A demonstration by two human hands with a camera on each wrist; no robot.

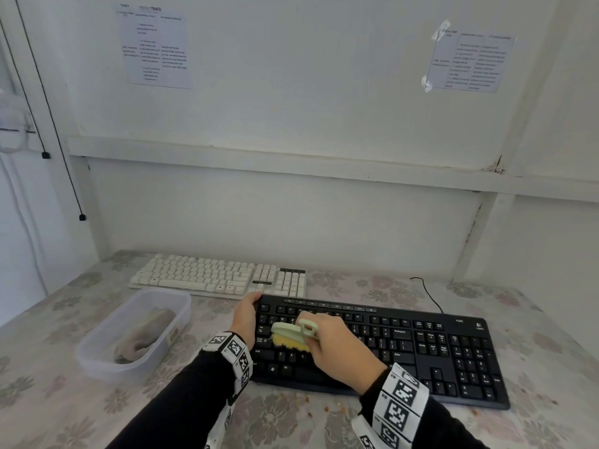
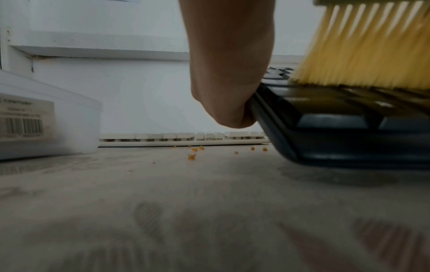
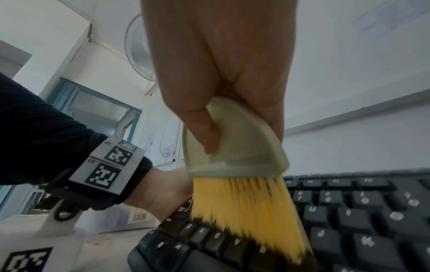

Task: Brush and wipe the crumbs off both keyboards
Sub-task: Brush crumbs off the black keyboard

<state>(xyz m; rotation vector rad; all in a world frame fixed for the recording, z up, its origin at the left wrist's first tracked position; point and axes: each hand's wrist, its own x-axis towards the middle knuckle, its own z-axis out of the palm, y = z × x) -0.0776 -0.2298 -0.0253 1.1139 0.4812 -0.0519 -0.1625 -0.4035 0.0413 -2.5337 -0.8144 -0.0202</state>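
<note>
A black keyboard (image 1: 421, 348) lies on the flowered table in front of me, and a white keyboard (image 1: 207, 275) lies behind it to the left. My right hand (image 1: 337, 348) grips a pale green brush (image 1: 293, 332) by its handle. The yellow bristles (image 3: 246, 211) press on the left letter keys of the black keyboard (image 3: 360, 220). My left hand (image 1: 246, 317) holds the keyboard's left end, its thumb on the top corner. In the left wrist view the hand (image 2: 228, 73) sits against the keyboard's edge (image 2: 279, 128), with the bristles (image 2: 363, 47) above. Orange crumbs (image 2: 193, 156) lie on the cloth.
A clear plastic tub (image 1: 133, 332) holding a crumpled cloth (image 1: 146, 335) stands left of the black keyboard. More crumbs (image 1: 324, 408) dot the table by the keyboard's front edge. A black cable (image 1: 428, 294) runs off behind the keyboard toward the white wall.
</note>
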